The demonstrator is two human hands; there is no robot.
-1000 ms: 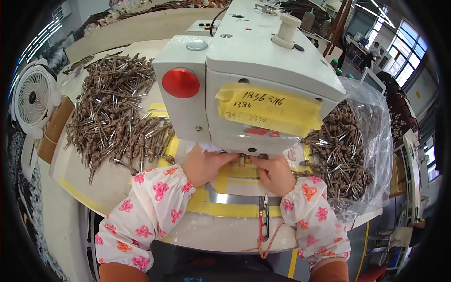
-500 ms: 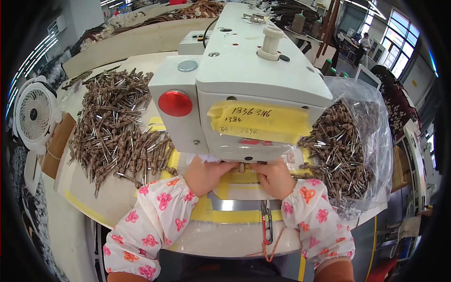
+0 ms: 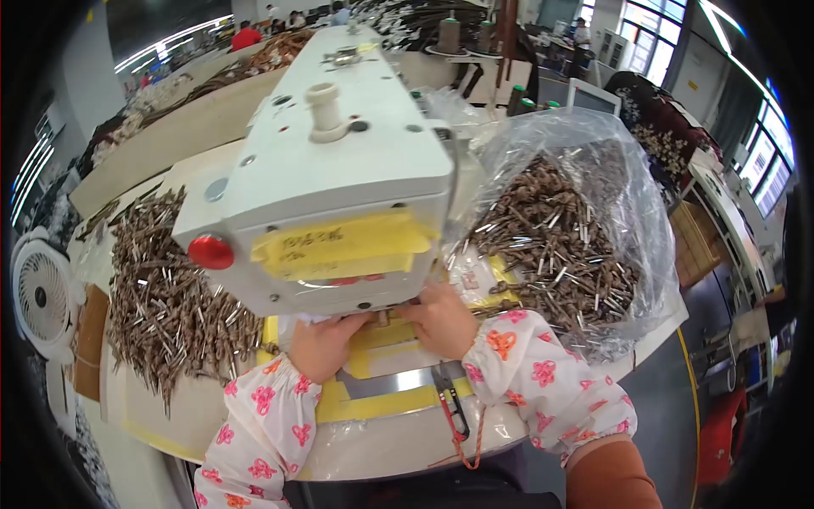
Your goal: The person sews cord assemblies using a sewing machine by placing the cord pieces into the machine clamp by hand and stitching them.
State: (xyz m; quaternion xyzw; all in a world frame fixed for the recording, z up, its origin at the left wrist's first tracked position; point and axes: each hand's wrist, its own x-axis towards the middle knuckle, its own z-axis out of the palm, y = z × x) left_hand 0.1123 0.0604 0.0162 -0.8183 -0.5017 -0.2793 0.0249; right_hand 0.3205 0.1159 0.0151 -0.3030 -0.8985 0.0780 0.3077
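Under the white sewing machine head (image 3: 331, 187), both hands meet at the front edge. My left hand (image 3: 322, 346) is closed, its thumb and fingers pinching at the left end of a small brown cord piece (image 3: 382, 318). My right hand (image 3: 444, 322) grips the same piece from the right, fingers bent and pressed together. The machine head hides the fingertips and most of the piece. Thread snips (image 3: 449, 399) with red and black handles lie on the table edge below my right hand, with an orange cord (image 3: 480, 437) beside them.
A heap of brown knotted cords with metal tips (image 3: 161, 297) lies left. More knotted cords (image 3: 560, 246) fill a clear plastic bag (image 3: 653, 246) right. A white fan (image 3: 47, 297) stands far left. The machine bears a red button (image 3: 210, 252) and yellow tape (image 3: 343, 244).
My view has swung to the right, so the machine and both hands sit further left in the picture. Both hands remain at the cord piece under the machine head.
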